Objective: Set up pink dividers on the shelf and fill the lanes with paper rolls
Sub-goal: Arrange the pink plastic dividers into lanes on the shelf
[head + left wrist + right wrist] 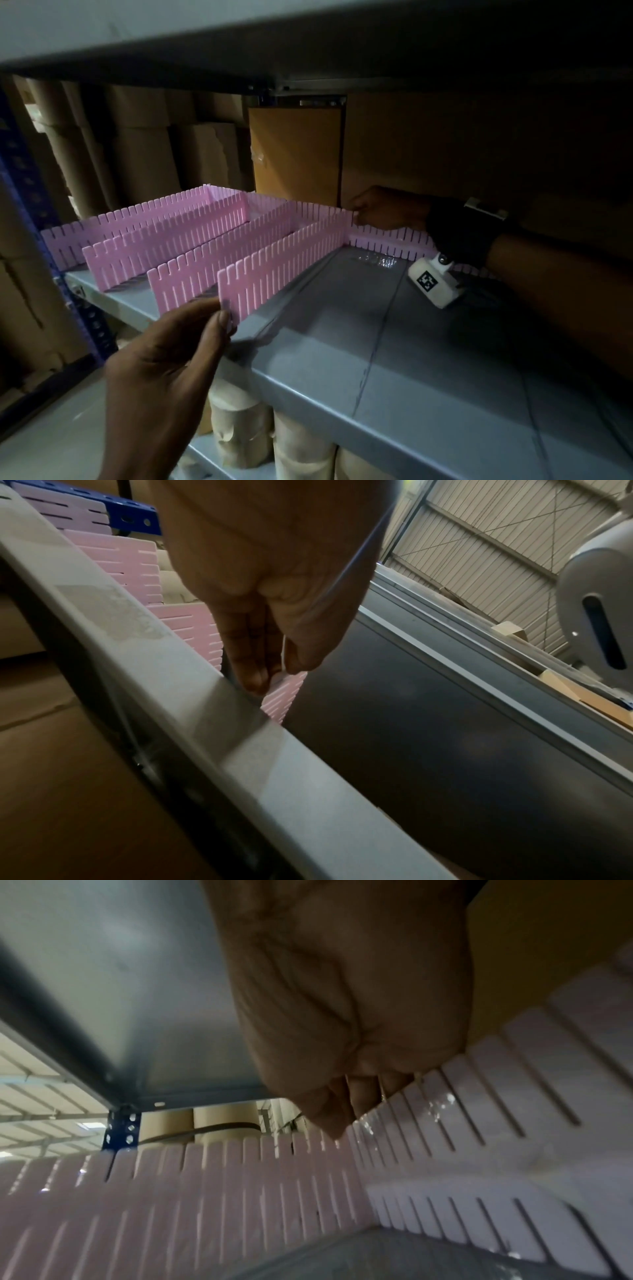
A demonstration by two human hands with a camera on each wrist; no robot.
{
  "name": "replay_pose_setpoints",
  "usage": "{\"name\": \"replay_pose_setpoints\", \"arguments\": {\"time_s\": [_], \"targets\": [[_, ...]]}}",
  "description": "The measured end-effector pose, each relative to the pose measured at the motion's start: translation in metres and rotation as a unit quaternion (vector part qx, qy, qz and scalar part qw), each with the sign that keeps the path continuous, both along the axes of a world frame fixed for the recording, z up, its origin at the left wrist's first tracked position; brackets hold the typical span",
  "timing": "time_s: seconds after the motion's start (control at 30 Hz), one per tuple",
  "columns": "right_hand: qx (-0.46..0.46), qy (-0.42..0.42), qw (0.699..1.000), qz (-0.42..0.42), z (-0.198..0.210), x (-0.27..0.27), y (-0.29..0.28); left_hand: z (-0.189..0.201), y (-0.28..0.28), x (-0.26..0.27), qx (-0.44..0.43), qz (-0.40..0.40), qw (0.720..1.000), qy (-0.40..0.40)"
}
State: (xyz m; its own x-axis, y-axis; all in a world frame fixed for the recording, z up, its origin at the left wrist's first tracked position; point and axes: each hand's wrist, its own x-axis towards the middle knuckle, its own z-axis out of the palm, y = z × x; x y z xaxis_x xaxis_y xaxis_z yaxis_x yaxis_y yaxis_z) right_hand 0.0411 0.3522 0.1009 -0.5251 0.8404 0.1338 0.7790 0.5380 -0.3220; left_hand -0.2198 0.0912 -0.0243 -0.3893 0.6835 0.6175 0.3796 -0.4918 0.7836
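Head view alone shows both ends: left hand (164, 356) pinches the rightmost pink divider (284, 260) at 7 o'clock. Right hand (383, 210) grasps its far end at 2 o'clock; the right wrist view shows only that joint.

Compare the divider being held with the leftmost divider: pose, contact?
The held divider is pinched at its near end by the left hand and at its far end by the right hand. The leftmost divider stands untouched, farther left. Both are pink, slotted, upright on the shelf.
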Motion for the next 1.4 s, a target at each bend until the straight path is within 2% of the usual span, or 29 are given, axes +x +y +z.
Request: {"name": "replay_pose_setpoints", "arguments": {"time_s": [0.13, 0.33, 0.43, 0.6, 0.77, 0.93, 1.17, 1.3, 1.4], "targets": [[0.014, -0.082, 0.997, -0.007, 0.008, -0.007, -0.001, 0.002, -0.012, 0.016, 0.041, 0.033, 0.995, 0.082], [0.043, -0.079, 0.996, 0.011, 0.016, -0.006, -0.006, -0.001, -0.020, 0.025, 0.033, 0.039, 0.991, 0.122], [0.095, -0.104, 0.989, 0.035, 0.013, -0.005, -0.009, -0.004, -0.021, 0.023, 0.025, 0.036, 0.992, 0.116], [0.126, -0.135, 0.981, 0.054, 0.008, -0.003, -0.014, -0.005, -0.024, 0.016, 0.016, 0.035, 0.993, 0.111], [0.114, -0.169, 0.978, 0.039, 0.009, -0.004, -0.019, -0.008, -0.017, 0.014, -0.009, 0.023, 0.989, 0.144], [0.125, -0.185, 0.974, 0.044, 0.010, -0.001, -0.014, -0.011, -0.016, 0.013, -0.009, 0.037, 0.993, 0.113], [0.126, -0.188, 0.972, 0.066, 0.006, 0.002, -0.007, -0.023, -0.017, 0.029, 0.010, 0.065, 0.993, 0.097], [0.118, -0.144, 0.981, 0.063, 0.001, 0.004, -0.003, -0.028, -0.017, 0.030, 0.014, 0.070, 0.993, 0.093], [0.090, -0.112, 0.990, 0.013, 0.001, 0.002, -0.005, -0.031, -0.016, 0.028, 0.019, 0.075, 0.993, 0.093]]}}
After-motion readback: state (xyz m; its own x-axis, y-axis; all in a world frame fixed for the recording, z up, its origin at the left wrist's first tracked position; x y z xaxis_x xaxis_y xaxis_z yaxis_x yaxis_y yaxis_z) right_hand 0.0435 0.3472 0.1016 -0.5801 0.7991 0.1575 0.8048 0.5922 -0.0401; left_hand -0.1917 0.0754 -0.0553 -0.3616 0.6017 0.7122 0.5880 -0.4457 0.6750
